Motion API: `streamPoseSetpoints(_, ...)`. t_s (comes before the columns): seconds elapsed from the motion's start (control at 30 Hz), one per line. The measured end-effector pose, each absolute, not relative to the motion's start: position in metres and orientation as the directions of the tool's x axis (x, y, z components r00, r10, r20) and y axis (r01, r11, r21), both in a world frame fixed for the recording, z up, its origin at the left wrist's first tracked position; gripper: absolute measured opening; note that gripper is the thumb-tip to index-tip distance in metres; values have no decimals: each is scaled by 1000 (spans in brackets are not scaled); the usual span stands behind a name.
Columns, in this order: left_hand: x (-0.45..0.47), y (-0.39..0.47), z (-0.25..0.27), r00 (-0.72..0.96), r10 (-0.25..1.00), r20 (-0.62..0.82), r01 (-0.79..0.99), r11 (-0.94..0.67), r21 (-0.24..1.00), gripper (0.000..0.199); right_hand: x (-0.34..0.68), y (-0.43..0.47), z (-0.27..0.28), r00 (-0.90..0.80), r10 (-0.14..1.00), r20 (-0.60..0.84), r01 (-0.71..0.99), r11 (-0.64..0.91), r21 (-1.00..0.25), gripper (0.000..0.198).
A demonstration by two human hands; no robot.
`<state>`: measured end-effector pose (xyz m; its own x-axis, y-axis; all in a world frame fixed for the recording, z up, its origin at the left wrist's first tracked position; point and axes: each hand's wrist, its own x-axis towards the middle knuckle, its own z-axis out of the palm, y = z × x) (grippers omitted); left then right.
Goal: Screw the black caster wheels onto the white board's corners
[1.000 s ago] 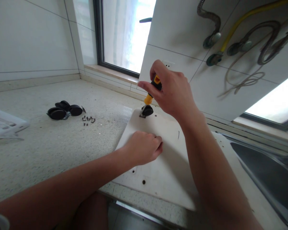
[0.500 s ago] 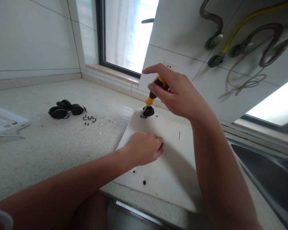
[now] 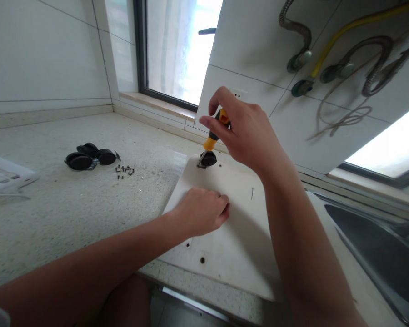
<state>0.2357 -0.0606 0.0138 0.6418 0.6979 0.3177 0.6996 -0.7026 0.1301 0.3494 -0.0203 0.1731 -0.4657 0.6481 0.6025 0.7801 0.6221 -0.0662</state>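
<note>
My right hand (image 3: 244,129) is closed around the handle of a yellow and black screwdriver (image 3: 210,144). The tool slants down, its metal shaft reaching the mounting plate of a black caster wheel (image 3: 209,158) at the far left corner of a white board (image 3: 236,245). Whether the tip sits in a screw is too small to tell. On the middle of the board rests my left hand (image 3: 204,211), fingers curled in; anything inside it is hidden. Left of the board, several small screws (image 3: 124,170) lie scattered beside more black caster wheels (image 3: 92,156).
The board lies on a speckled stone counter (image 3: 88,204) reaching its front edge. A white plastic object (image 3: 7,175) is at the far left. To the right is a metal sink (image 3: 364,245). Hoses (image 3: 337,50) hang on the tiled wall, next to a window (image 3: 177,50).
My right index finger, stretched out before, has curled in toward the screwdriver handle. The left hand keeps its place on the board. The whole view has shifted slightly.
</note>
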Motion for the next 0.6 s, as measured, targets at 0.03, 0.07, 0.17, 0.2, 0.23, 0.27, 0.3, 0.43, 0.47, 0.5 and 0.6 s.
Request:
streamPoseSetpoints(0.03,236,-60,14,643,696,319,698,-704,130,35,347,-19,171,-436,651,622,806,590,-53,28)
streamPoseSetpoints(0.07,235,-60,13,643,696,320,697,-705,130,35,345,-19,170,-415,652,635,821,569,-48,30)
streamPoseSetpoints(0.17,236,-60,14,646,695,314,697,-706,129,35,345,-19,167,-453,648,613,783,617,-74,21)
streamPoseSetpoints(0.2,236,-60,14,646,697,312,698,-704,129,36,346,-19,167,-480,640,600,755,650,-90,17)
streamPoseSetpoints(0.23,236,-60,15,645,698,311,699,-703,129,36,346,-19,167,-500,629,595,728,677,-104,14)
streamPoseSetpoints(0.27,236,-60,15,644,699,311,700,-702,129,36,346,-18,166,-511,618,597,708,696,-115,13)
streamPoseSetpoints(0.3,236,-60,15,643,699,313,700,-702,129,36,346,-17,166,-516,610,602,697,707,-120,13)
streamPoseSetpoints(0.43,236,-60,15,646,693,319,698,-706,121,35,341,-9,160,-465,603,648,723,681,-115,12)
streamPoseSetpoints(0.47,236,-60,15,646,694,319,699,-705,117,35,340,-8,159,-439,600,668,733,670,-120,12)
streamPoseSetpoints(0.5,236,-60,15,644,695,319,702,-703,115,35,341,-6,159,-423,599,681,735,666,-129,12)
streamPoseSetpoints(0.6,236,-60,15,641,697,322,704,-701,115,36,348,-5,160,-477,609,634,672,718,-184,15)
